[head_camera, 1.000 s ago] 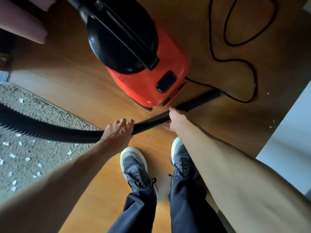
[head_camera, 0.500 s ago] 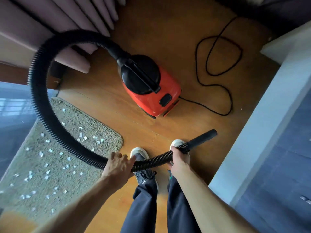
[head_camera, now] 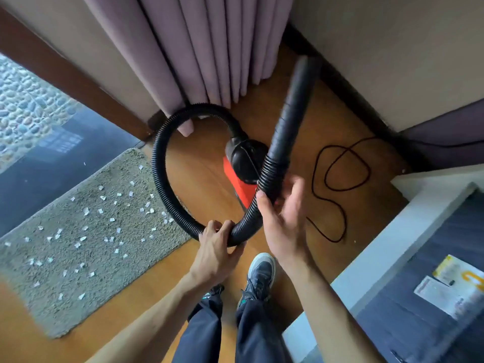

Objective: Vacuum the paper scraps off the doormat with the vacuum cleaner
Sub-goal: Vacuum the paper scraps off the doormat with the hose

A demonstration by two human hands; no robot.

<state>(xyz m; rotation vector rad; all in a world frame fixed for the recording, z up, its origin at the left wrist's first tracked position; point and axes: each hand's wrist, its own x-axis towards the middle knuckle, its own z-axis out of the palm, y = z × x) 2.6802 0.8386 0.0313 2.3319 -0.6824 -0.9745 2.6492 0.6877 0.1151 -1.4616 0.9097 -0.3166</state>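
1. Left hand (head_camera: 216, 248) grips the corrugated hose (head_camera: 159, 163) at its lowest bend, fingers curled round it; right hand (head_camera: 284, 221) sits where the ribs meet the smooth nozzle tube (head_camera: 290, 108), thumb against the hose; its fingers are blurred, so a firm clasp cannot be told from a mere steadying touch.
2. The nozzle tube points up toward the far right wall corner, well apart from the doormat (head_camera: 78, 305) on the left; paper scraps (head_camera: 86, 211) lie scattered over the pile; no cleared patch is evident.
3. The vacuum cleaner (head_camera: 243, 163), red with a black top, stands on the wooden floor beyond the hands, right of the doormat's far corner; the hose loops from it leftward, over the mat's right edge, and back to the hands.
4. Step in hand, by judgement: bringing the nozzle round; settle the right hand firmly on the tube, swing its mouth down and left, and hold it low over the pile; the left hand should feed slack.
5. Surroundings: curtain (head_camera: 183, 48) at the far side, its hem just beside the loop; power cord (head_camera: 340, 176) coiled on the floor at right; one shoe (head_camera: 262, 271) near.
6. Obstructions: the loop could drag scraps off the mat; the cord is a trip risk.
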